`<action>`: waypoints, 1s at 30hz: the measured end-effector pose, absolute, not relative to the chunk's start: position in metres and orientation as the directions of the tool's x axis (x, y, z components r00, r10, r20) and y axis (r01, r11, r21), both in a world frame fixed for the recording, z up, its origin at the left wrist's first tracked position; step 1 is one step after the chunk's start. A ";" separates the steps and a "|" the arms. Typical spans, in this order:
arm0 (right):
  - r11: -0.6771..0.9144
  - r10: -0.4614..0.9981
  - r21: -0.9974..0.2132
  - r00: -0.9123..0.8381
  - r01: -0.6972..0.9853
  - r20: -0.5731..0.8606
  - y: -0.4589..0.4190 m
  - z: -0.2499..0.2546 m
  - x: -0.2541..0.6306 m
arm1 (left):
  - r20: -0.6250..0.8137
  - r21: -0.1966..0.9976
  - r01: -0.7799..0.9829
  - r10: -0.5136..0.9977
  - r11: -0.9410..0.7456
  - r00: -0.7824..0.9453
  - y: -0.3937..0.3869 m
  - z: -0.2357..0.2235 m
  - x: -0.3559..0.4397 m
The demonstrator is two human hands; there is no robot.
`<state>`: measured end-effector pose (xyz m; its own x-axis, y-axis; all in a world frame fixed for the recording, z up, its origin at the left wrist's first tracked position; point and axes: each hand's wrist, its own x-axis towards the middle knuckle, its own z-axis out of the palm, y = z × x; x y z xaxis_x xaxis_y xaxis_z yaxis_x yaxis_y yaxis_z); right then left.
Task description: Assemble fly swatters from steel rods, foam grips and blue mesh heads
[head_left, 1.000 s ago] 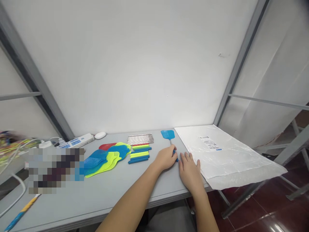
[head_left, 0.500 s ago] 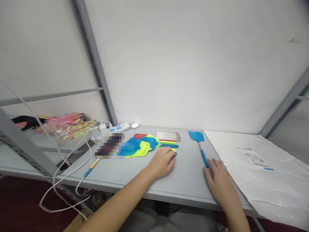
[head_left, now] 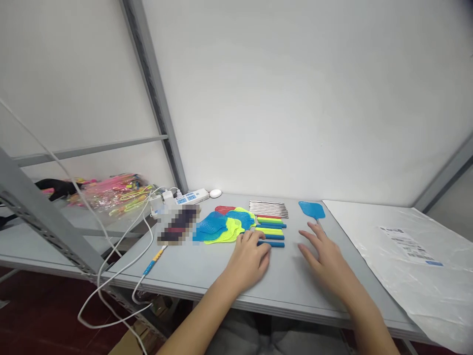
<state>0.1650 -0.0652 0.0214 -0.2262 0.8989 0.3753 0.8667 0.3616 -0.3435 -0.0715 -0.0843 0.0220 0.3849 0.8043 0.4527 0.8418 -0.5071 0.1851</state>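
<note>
My left hand (head_left: 249, 259) rests low over the table with its fingers bent. Its index finger lies at the left end of the nearest blue handle (head_left: 274, 244); whatever is under the fingertips is hidden. Behind it, several red, green and blue handles (head_left: 269, 231) lie in a row. Left of them overlap mesh fly swatter heads (head_left: 212, 224), blue, yellow-green and red. My right hand (head_left: 325, 256) is open, fingers apart, and holds nothing I can see. A blue fly swatter (head_left: 311, 209) lies just beyond it, its handle hidden by that hand.
Thin metal rods (head_left: 268, 209) lie side by side near the wall. A white plastic sheet (head_left: 388, 246) with a label covers the table's right side. To the left are a power strip (head_left: 195, 197), loose white cables (head_left: 111, 236) and a blurred dark object (head_left: 179, 224).
My right hand has left the end of the blue swatter's handle, moving left and inward with its fingers spreading. My left hand sits lower against the handles, baring the nearest blue one. The view has shifted slightly.
</note>
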 end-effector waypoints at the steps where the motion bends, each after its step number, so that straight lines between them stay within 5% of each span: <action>1: 0.362 0.908 -0.353 -0.240 0.862 0.344 -0.055 0.033 0.162 | 0.448 0.203 0.844 0.814 -0.497 0.371 -0.085 0.022 -0.073; 7: 0.447 0.894 -0.373 -0.398 0.813 0.203 0.056 0.078 0.127 | 0.396 0.290 0.847 0.862 -0.445 0.317 -0.081 0.018 -0.079; 14: 0.554 0.831 -0.251 -0.546 0.794 0.106 0.168 0.057 0.086 | 0.305 0.383 0.814 0.892 -0.437 0.335 -0.078 0.015 -0.083; 23: 0.756 0.645 -0.163 -0.764 0.634 0.018 0.206 0.040 0.079 | 0.234 0.400 0.815 0.906 -0.420 0.352 -0.067 -0.004 -0.082; 30: 0.719 0.695 -0.094 -0.713 0.689 0.092 0.199 0.052 0.084 | 0.189 0.443 0.832 0.942 -0.333 0.276 -0.064 -0.009 -0.084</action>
